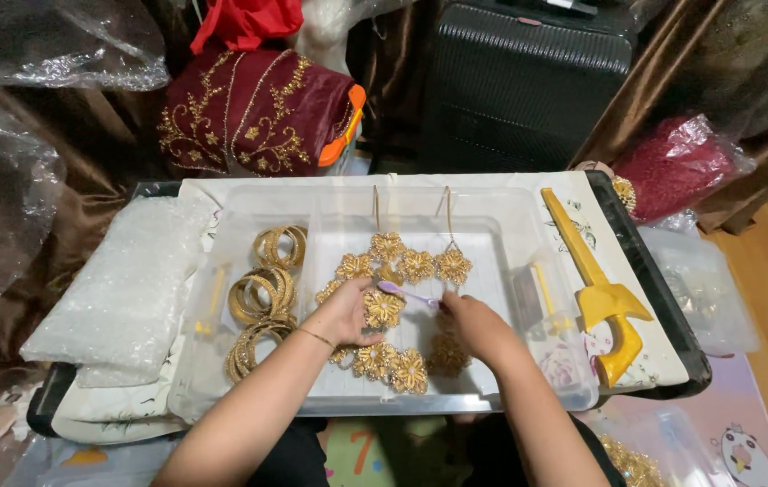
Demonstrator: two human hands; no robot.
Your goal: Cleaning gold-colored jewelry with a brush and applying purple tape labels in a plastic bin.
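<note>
left hand: our fingers curl around a gold flower ornament, pinching it over the clear plastic tray.
right hand: fingers pressed together on a small lilac brush; its head touches the ornament.
beyond the fingers: more gold flowers.
left of the left fingers: gold bangles.
right of the right fingers: yellow plastic tool on the desk.

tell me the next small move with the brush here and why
Probably stroke the brush across the gold flower under it. The right hand holds the brush with its head at that flower, and the left hand steadies the necklace beside it in the clear tray, so that piece seems ready to be brushed.
</note>
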